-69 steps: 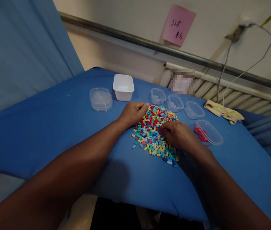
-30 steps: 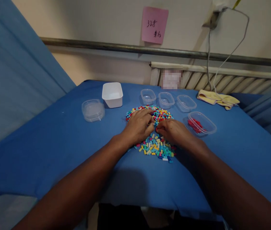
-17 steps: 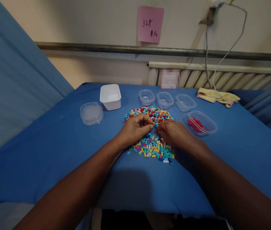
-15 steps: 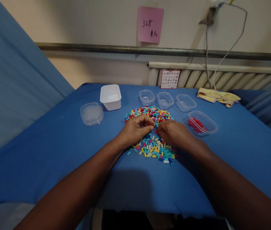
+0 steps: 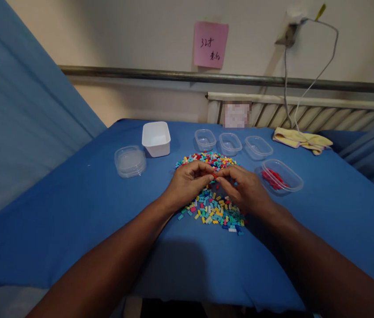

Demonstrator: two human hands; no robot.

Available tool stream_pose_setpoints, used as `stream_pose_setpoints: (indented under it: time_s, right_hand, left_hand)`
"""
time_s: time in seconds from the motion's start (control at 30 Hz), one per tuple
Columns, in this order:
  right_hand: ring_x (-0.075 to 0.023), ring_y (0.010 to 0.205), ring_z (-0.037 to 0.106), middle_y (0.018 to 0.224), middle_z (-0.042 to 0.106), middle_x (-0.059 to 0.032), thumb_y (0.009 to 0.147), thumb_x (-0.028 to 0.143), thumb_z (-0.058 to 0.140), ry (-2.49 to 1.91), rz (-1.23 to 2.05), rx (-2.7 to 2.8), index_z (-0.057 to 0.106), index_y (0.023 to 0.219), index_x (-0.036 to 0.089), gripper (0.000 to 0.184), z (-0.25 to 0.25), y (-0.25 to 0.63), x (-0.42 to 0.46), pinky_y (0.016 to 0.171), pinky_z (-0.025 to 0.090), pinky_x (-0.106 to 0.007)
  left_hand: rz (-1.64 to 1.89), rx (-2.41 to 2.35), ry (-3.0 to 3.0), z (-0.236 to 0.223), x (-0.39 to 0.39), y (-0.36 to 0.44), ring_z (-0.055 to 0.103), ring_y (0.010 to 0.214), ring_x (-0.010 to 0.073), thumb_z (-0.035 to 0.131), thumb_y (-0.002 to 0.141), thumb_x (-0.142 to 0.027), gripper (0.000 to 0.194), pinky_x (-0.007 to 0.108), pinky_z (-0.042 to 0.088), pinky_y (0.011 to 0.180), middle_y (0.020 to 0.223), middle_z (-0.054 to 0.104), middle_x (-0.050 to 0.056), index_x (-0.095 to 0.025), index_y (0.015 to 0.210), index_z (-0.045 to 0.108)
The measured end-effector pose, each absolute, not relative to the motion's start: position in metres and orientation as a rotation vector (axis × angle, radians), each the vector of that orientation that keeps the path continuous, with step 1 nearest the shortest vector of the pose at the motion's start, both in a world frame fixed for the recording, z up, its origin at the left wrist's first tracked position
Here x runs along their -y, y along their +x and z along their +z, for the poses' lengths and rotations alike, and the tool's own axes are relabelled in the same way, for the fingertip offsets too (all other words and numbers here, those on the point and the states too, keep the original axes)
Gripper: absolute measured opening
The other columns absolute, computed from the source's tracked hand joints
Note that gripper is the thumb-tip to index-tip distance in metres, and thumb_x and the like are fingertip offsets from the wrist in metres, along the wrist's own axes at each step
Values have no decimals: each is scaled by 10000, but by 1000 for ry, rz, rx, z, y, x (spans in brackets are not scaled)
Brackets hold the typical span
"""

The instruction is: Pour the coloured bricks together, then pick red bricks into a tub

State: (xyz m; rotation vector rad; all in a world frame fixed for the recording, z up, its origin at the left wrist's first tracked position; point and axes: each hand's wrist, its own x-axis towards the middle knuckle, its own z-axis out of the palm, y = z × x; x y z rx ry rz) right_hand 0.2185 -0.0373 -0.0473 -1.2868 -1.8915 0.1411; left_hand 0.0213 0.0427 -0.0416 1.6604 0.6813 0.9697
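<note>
My left hand [image 5: 190, 181] and my right hand [image 5: 245, 186] meet over a heap of small toy bricks. Between their fingertips is a small red brick [image 5: 215, 176], pinched from both sides; whether it is one piece or two I cannot make out. Loose multicoloured bricks [image 5: 218, 211] spread on the blue cloth below the hands. Behind the knuckles lies a denser pile of bricks [image 5: 206, 157], partly covered by my fingers. To the right, a clear container [image 5: 294, 182] holds several red bricks [image 5: 273, 179].
Three clear containers [image 5: 205, 141] stand in a row behind the pile. At left are a white tub [image 5: 156, 143] and stacked clear lids [image 5: 130, 163]. A yellow cloth [image 5: 301, 139] lies at the back right, under a hanging cable [image 5: 286, 88]. Blue cloth [image 5: 84, 212] covers the table.
My right hand has lifted from the bricks and turned, its thumb and finger now meeting my left fingertips at a red brick. The whole view has shifted slightly.
</note>
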Motion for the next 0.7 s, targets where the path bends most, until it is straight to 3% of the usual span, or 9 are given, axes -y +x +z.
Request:
stream_pose_setpoints:
  time_s: [0.33,0.5,0.7]
  right_hand:
    - [-212,870,729,981,804,-47,1067,320,627,-1331,292,1754,759,1026,241,159,-48,215,39,800,519,-345]
    - [-181,768,663,889,765,-23,1061,385,626,-1379,448,1643,772,1005,230,221,-44,211,41,723,479,-323]
    - [-159,713,578,824,705,-11,1053,450,618,-1361,610,1550,762,969,212,290,-42,207,41,659,440,-298]
  left_hand:
    - [1011,-691,1754,-41,-39,18,714,849,149,800,890,-258,110,280,562,789,953,798,43,-178,965,813]
    - [1047,-668,1770,-43,-38,19,722,831,151,779,918,-264,114,282,585,774,949,799,44,-180,990,806]
    - [1175,-639,2044,-42,-36,17,762,933,156,718,958,-182,150,301,625,870,1028,811,37,-202,1091,786]
